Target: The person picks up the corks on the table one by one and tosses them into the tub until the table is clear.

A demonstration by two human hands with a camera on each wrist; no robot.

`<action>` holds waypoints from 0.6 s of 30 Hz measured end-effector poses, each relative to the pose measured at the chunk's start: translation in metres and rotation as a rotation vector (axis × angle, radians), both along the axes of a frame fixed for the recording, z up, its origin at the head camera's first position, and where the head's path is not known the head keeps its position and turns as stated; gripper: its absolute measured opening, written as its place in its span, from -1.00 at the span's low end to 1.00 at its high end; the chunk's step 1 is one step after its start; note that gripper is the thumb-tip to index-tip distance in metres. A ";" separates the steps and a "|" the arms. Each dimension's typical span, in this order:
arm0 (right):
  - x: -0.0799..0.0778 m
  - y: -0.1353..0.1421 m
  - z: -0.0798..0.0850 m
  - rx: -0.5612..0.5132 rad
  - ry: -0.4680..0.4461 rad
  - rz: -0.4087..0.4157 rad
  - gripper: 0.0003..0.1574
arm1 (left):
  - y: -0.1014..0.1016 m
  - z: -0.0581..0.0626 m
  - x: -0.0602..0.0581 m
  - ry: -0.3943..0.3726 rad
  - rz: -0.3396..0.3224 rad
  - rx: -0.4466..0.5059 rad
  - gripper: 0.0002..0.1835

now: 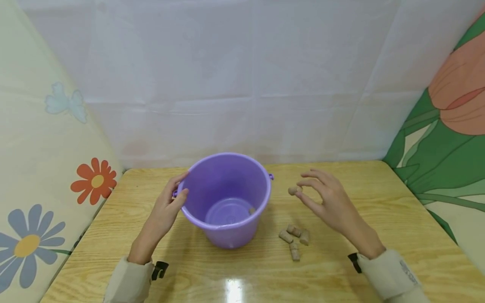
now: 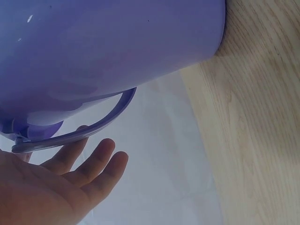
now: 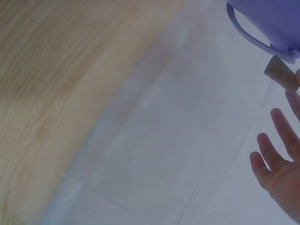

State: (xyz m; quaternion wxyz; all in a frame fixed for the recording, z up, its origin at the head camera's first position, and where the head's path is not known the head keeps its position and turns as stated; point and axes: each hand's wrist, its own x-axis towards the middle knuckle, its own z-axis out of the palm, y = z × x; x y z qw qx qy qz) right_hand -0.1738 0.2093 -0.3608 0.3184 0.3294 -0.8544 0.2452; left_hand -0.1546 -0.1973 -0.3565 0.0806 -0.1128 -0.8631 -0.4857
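Note:
A purple bucket point(image 1: 231, 233) stands on the table, its mouth tipped toward me in the head view. My left hand point(image 1: 168, 206) grips its left rim, thumb over the inside edge and fingers outside. In the left wrist view, the fingers are beside the bucket's handle point(image 2: 101, 124). To the right of the bucket, my right hand point(image 1: 327, 202) pinches a cork point(image 1: 293, 191) between thumb and index finger, above the table, other fingers spread. A small tan piece point(image 1: 251, 210) shows inside the bucket, partly hidden by the rim. Several corks point(image 1: 295, 253) lie to the bucket's right.
The wooden table point(image 1: 204, 277) reaches back to a white cloth wall point(image 1: 250, 84). Flower-printed panels stand at the left point(image 1: 45, 168) and right point(image 1: 447, 168) sides.

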 end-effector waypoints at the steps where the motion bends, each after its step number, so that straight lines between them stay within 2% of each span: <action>1: -0.001 -0.001 0.002 -0.008 0.008 0.008 -0.71 | 0.000 0.000 0.000 0.000 -0.001 0.001 -0.49; 18: -0.008 -0.028 0.029 -0.113 0.071 0.112 -0.65 | 0.000 0.000 0.000 0.005 -0.004 -0.001 -0.49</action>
